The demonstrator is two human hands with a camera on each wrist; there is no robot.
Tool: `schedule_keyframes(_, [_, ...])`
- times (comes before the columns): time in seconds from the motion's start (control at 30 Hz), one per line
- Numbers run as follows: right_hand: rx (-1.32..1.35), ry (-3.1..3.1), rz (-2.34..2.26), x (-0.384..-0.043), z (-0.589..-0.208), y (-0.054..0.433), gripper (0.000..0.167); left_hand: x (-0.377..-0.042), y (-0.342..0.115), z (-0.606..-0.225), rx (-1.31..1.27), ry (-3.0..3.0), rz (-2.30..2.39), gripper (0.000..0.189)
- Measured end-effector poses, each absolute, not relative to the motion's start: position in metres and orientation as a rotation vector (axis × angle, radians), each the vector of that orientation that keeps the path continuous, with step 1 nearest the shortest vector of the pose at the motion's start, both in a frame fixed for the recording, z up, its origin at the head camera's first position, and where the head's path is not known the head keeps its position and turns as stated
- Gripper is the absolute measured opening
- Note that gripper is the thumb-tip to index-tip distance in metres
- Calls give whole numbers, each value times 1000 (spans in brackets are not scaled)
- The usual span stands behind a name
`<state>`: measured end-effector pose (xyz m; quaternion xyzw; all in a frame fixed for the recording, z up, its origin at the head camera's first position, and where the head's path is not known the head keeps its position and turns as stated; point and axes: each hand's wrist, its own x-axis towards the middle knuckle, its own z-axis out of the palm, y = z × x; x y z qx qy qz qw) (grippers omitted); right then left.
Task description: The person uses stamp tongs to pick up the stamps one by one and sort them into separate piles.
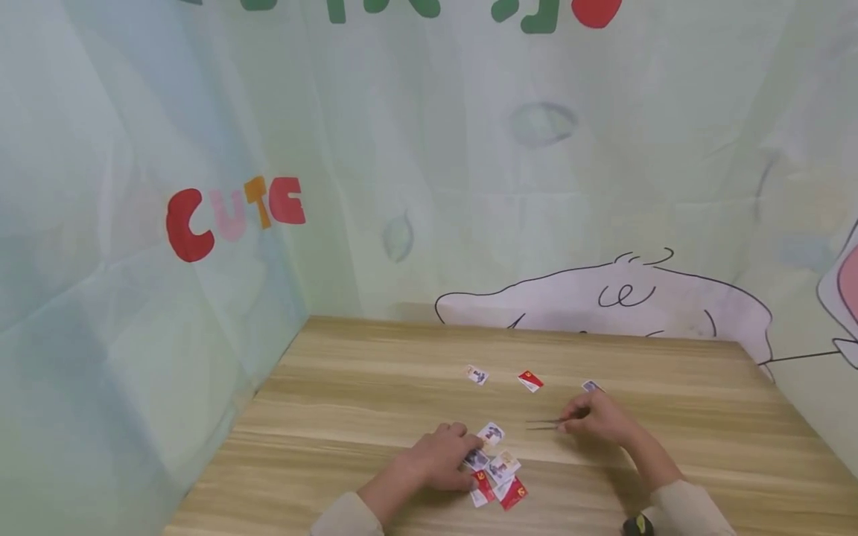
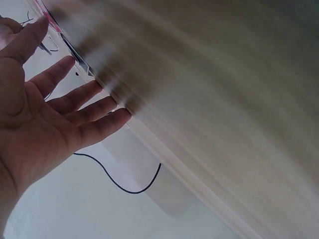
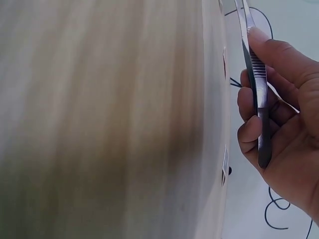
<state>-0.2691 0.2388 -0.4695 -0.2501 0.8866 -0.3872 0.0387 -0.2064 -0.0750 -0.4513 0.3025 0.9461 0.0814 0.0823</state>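
Note:
Metal tweezers [image 3: 259,82] are gripped in my right hand [image 1: 601,418], thumb on one side and fingers curled on the other. Their two parted tips point left over the table, with nothing between them. My left hand [image 1: 439,459] rests at the left side of a loose cluster of small cards, its fingers spread and fingertips down on the table and cards. In that cluster lie a red-and-white card [image 1: 513,493], a white card with a picture [image 1: 503,467] and several others, some overlapping. The left fingers partly cover a dark-pictured card [image 1: 477,459].
Farther back on the wooden table [image 1: 375,387] three cards lie apart in a row: a pictured card [image 1: 477,374], a red-and-white card [image 1: 530,381] and another card [image 1: 591,385], partly behind the right hand. Printed cloth walls [image 1: 429,186] border the table's back and left.

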Motion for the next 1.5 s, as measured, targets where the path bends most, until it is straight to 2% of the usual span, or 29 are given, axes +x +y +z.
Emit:
schedule_keyframes(0.37, [-812,2577,-1199,-274,-473,229,9,-208,-74,-457,930,2825,268,61])
schedule_keyframes(0.6, [-828,2533,-1182,-279,-472,222,14,-207,-73,-454,917,2820,241,64])
schedule_keyframes(1.1, [-772,2601,-1048,-279,-468,201,7,-206,-73,-453,902,2826,257,65])
schedule_keyframes(1.5, [-895,2589,-1082,-279,-473,195,6,-206,-74,-454,901,2827,269,64])
